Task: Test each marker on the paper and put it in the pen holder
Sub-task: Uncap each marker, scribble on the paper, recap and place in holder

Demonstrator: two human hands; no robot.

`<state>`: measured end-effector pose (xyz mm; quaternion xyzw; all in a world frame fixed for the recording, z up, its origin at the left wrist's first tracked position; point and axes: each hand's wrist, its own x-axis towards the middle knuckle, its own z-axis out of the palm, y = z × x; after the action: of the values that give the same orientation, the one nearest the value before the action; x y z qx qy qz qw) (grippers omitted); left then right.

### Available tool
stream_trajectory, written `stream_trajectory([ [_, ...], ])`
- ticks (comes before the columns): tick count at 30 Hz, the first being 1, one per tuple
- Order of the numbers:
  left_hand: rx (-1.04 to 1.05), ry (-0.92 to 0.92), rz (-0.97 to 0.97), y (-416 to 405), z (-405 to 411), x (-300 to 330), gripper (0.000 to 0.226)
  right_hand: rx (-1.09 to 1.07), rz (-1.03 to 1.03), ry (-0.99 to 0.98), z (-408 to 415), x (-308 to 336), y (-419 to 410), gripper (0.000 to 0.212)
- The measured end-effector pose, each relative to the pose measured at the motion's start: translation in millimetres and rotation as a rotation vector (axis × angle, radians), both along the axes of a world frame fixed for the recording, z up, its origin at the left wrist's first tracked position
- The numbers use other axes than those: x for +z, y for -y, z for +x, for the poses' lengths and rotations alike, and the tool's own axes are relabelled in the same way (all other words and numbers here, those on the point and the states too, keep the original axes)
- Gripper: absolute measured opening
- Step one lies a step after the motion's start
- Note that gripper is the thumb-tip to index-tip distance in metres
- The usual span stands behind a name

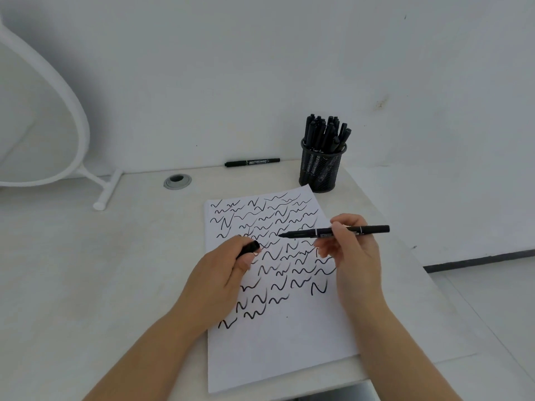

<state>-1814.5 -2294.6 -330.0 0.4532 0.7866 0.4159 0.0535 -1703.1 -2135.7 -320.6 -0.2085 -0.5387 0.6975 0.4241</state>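
Mesh pen holder crammed with upright markers at the far right corner of the paper, bare desk left of the paper, loose marker and cable grommet beyond it, white stand foot far left, desk edge just right of the holder

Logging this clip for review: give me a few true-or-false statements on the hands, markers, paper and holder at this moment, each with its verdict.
1. The right hand holds an uncapped marker above the paper. True.
2. The left hand is empty. False: it holds a black cap.
3. The pen holder is empty. False: it is full of black markers.
4. One capped marker lies at the table's far edge. True.
5. The paper is blank. False: black squiggles cover most of it.
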Motion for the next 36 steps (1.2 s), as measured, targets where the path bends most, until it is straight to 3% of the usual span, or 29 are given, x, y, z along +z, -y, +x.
stream_trajectory([
  [2,-0.017,-0.022,-0.032,-1,-1,0,0.016,0.009,0.022,-0.017,1,-3,-2,0.003],
  [12,-0.037,-0.014,-0.069,-2,0,2,0.011,0.148,-0.115,-0.096,2,-7,-5,0.020],
  [21,-0.048,-0.011,-0.084,-1,1,2,0.013,0.193,-0.092,-0.004,0,-6,-1,0.023],
  [26,-0.062,-0.016,-0.102,-1,1,1,0.009,0.215,0.024,0.071,0,-7,3,0.019],
  [31,-0.076,-0.036,-0.086,-2,2,-1,0.027,0.276,0.146,0.130,2,-5,9,0.014],
  [36,-0.052,0.074,0.002,-1,5,1,0.023,0.347,0.190,0.126,3,-4,9,0.006],
])
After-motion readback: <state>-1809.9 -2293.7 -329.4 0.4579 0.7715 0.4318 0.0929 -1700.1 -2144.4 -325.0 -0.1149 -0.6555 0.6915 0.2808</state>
